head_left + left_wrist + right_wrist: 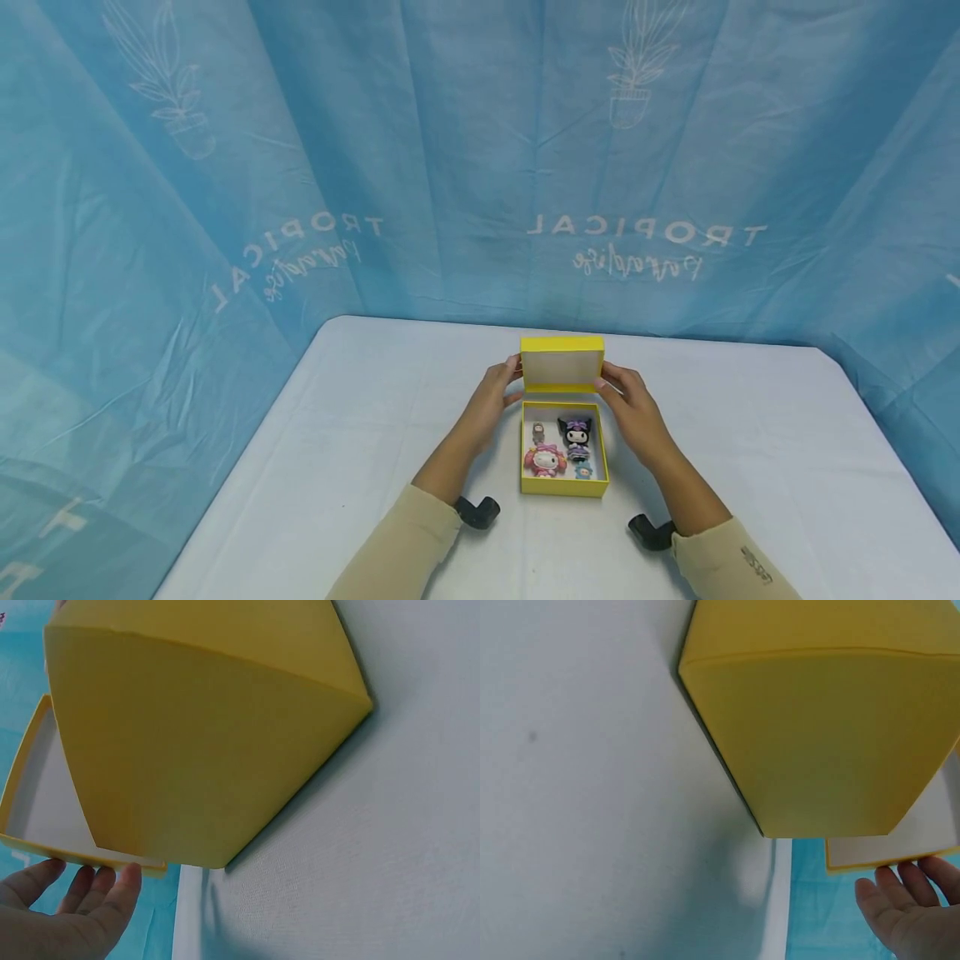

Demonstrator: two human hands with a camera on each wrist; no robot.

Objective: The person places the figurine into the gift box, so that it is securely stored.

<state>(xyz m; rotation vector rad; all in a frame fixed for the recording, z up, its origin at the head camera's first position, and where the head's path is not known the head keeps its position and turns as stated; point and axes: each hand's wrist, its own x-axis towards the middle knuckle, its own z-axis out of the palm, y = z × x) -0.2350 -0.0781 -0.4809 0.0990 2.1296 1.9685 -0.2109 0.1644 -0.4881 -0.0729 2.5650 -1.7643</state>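
Note:
A yellow box lid [561, 371] with a pale inside is held up on edge, its hollow side facing me, just behind the open yellow box [564, 488]. My left hand [483, 410] holds the lid's left side, and my right hand [637, 417] holds its right side. Inside the box lie a black-and-purple character figure [577, 437], a pink-and-white figure [546, 460], a small grey-brown figure [538, 432] and a small blue figure [583, 471]. Both wrist views show fingertips along the lid's edge, while the box wall [202, 750] covers part of the lid.
Under the box spreads a table with a white cloth [375, 400]. Blue printed curtains [480, 167] hang behind it and to both sides. Black curved pieces [480, 512] stick out at both wrists, close over the cloth.

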